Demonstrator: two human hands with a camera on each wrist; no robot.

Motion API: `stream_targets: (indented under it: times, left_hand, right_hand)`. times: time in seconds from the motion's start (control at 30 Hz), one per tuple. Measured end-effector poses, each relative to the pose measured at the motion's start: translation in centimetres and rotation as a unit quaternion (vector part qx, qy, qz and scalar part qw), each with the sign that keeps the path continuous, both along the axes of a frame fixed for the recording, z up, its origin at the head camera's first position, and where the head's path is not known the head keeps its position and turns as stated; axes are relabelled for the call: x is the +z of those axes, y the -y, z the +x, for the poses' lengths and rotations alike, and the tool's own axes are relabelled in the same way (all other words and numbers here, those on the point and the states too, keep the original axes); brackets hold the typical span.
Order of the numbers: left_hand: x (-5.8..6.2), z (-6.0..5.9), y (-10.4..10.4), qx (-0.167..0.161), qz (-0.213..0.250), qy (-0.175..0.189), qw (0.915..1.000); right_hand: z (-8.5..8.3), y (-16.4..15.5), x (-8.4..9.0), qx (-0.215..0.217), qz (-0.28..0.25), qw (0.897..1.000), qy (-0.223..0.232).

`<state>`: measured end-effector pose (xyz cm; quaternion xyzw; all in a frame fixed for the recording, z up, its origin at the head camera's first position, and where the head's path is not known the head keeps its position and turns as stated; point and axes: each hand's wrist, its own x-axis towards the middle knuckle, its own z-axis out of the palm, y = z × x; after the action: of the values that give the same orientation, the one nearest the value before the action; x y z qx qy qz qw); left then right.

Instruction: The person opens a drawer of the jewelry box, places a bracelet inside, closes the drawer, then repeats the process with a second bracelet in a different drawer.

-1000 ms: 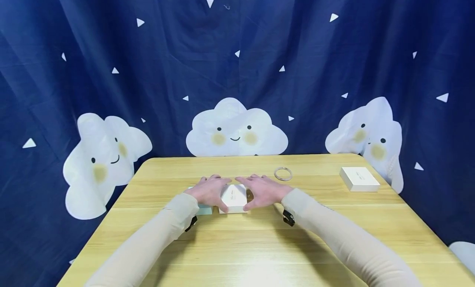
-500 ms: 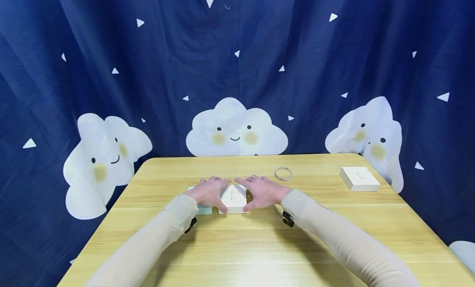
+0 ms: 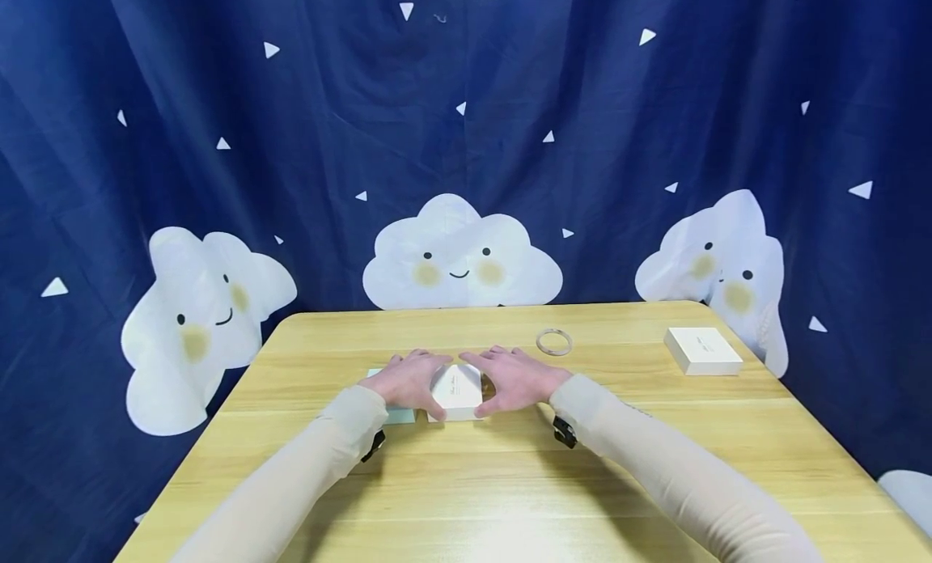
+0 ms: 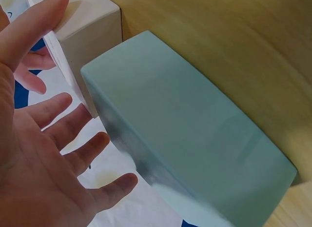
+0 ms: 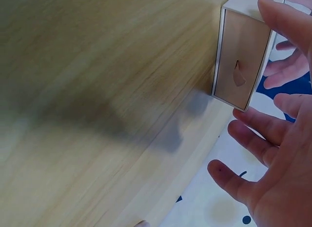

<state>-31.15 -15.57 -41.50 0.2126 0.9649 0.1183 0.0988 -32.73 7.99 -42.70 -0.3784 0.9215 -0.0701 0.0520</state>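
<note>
A small white box [image 3: 456, 385] with faint printing on its lid lies on the table between the hands. Its right end, in the right wrist view, is a brown drawer front [image 5: 243, 53] with a small pull tab [image 5: 239, 76]. My left hand [image 3: 411, 383] holds the box by its left end, thumb at the near edge and fingertips at the far side. At the other end my right hand [image 3: 513, 381] holds it in the same way. A pale teal box [image 4: 180, 119] sits close to the white box's left end, below the left palm in the head view.
A thin pale ring [image 3: 554, 354], like a bangle, lies beyond the right hand. Another white box [image 3: 702, 351] stands near the right edge of the wooden table [image 3: 466, 474]. A dark blue curtain [image 3: 328, 158] with clouds hangs behind.
The head view has tilted very slightly. Both hands and the boxes keep practically the same places.
</note>
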Motion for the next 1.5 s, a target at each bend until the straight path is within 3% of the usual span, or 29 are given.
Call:
stream_targets:
  times: [0.5, 0.87, 1.17, 1.33, 1.5]
  left_hand:
    - [0.0, 0.0, -0.1, 0.0, -0.009, 0.003, 1.0]
    - [0.3, 0.6, -0.2, 0.002, 0.01, 0.002, 0.9999]
    - [0.3, 1.0, -2.4, -0.006, 0.012, -0.048, 0.9988]
    - [-0.3, 1.0, -3.7, 0.014, -0.021, -0.043, 0.9988]
    - [-1.0, 1.3, -4.8, 0.031, -0.022, -0.039, 0.9985]
  right_hand:
    - [0.6, -0.6, 0.4, 0.001, -0.005, 1.0, 0.01]
    - [0.9, -1.0, 0.8, 0.005, -0.008, 1.0, 0.015]
    - [0.9, -2.5, 1.2, -0.003, -0.016, 1.0, 0.024]
    - [0.8, -3.4, 1.0, -0.014, -0.006, 1.0, 0.015]
    - [1.1, -4.2, 1.0, -0.016, -0.014, 1.0, 0.015]
